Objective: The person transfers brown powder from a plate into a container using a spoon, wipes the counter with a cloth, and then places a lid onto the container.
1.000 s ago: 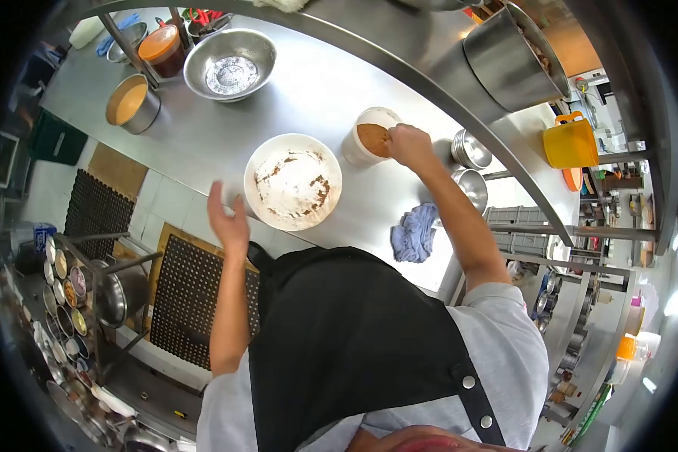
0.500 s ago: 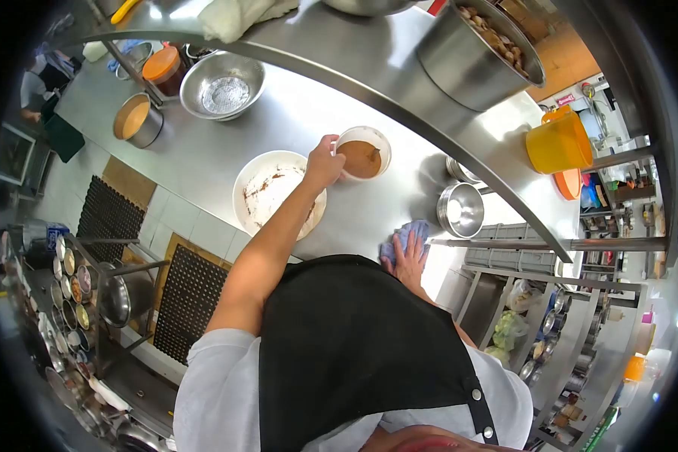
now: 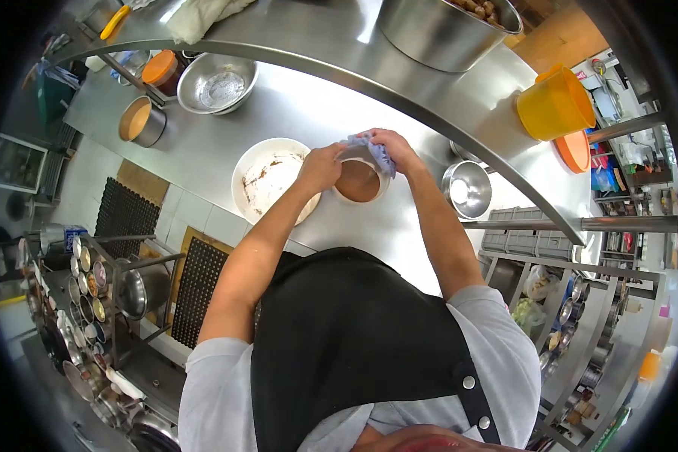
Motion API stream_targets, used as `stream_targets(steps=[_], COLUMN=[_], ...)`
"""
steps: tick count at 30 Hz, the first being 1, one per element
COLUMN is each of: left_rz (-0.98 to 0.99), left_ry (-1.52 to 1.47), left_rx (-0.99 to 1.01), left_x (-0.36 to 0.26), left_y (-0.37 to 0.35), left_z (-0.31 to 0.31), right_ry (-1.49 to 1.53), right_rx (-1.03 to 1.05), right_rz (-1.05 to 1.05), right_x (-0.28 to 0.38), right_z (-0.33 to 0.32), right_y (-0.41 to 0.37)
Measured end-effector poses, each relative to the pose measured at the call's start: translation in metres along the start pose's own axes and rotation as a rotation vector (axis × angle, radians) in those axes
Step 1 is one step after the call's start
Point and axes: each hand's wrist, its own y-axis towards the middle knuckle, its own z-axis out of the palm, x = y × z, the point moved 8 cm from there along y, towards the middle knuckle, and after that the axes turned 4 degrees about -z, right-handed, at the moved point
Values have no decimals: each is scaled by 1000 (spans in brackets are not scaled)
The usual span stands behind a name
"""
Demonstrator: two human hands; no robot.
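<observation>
A white tub [image 3: 358, 183] of brown powder stands on the steel counter [image 3: 309, 113], just beside a floury bowl [image 3: 267, 181]. The person's left hand [image 3: 320, 167] curls its fingers around the tub's left rim, and the right hand [image 3: 393, 147] pinches a blue cloth [image 3: 369, 145] against the far rim. The tub looks like light, stiff plastic that could slide or tip, so it is best gripped by its wall. The cloth is limp and can be taken hold of anywhere.
</observation>
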Motion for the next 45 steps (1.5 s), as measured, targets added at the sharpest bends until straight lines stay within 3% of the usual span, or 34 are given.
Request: stream_targets(steps=[2, 4, 7, 12, 16, 18, 20, 25, 26, 28, 30, 32, 35, 37, 40, 42, 45], left_rz=[-43, -93, -141, -144, -189, -198, -197, -252, -233, -259, -286, -263, -221, -187, -156, -168, -11], left_ry=[-80, -104, -98, -97, -182, -229, -221, -488, -525, -498, -474, -397, -328, -278, -135, -56, 33], left_rx=[-84, -112, -159, -176, -208, -221, -224, -142, -147, -104, -56, 57, 63, 38, 11, 13, -86], left_x=[6, -1, -3, -11, -5, 9, 17, 20, 21, 11, 14, 17, 10, 19, 11, 9, 1], left_y=[-6, -17, -27, -41, -39, -31, -21, -27, -29, -32, -30, -18, -16, -8, 0, 6, 25], left_z=[-1, -4, -2, 6, 10, 15, 16, 10, 9, -2, -5, -1, -7, 1, -14, -14, -15], right_ry=[68, 374, 436, 425, 259, 177, 64, -173, -180, -695, -787, -957, -1242, -1454, -1603, -1605, -1612], right_rx=[-68, -296, -474, -640, -636, -454, -425, -775, -766, -654, -611, -476, -261, 137, 279, 292, 249], right_rz=[5, -59, -235, -173, -140, -100, -110, -161, -151, -285, -194, -354, -361, -314, -134, -139, -61], right_x=[-7, -27, -60, -91, -112, -100, -110, -59, -60, -33, 28, 75, 126, 120, 112, 105, 100], right_z=[2, -8, -4, 16, 29, 57, 40, -5, -17, -33, -24, -19, 12, 45, 55, 55, 59], right_y=[-25, -61, -110, -166, -195, -205, -212, -239, -232, -201, -165, -113, -42, -3, 22, 27, 22])
